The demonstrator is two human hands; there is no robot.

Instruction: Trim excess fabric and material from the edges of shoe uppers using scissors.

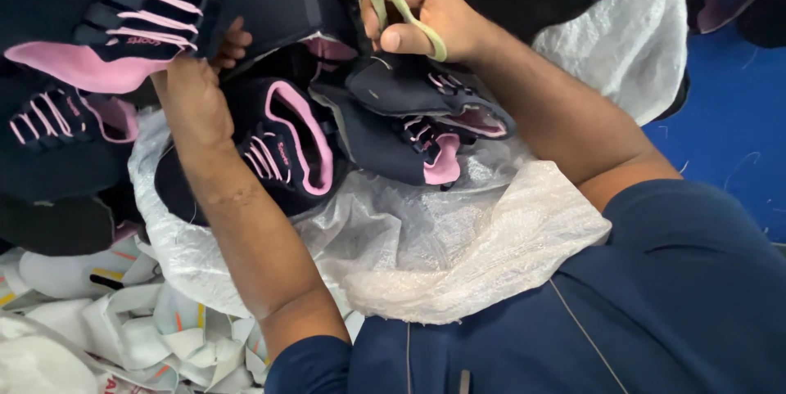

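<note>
Shoe uppers (286, 144), navy with pink trim, were heaped on a white woven sack (458, 238), and the one being gripped (106, 26) sat at the top left, just past the left hand (192, 99). Its fingers (235, 40) were clenched on that upper's edge, long axis running roughly left-right. Right hand (426, 9) was up top centre, well apart from it, fingers wrapped through small yellow-green snips (401, 9), blades pointing up and away. So the left was clearly the nearer 1.
</note>
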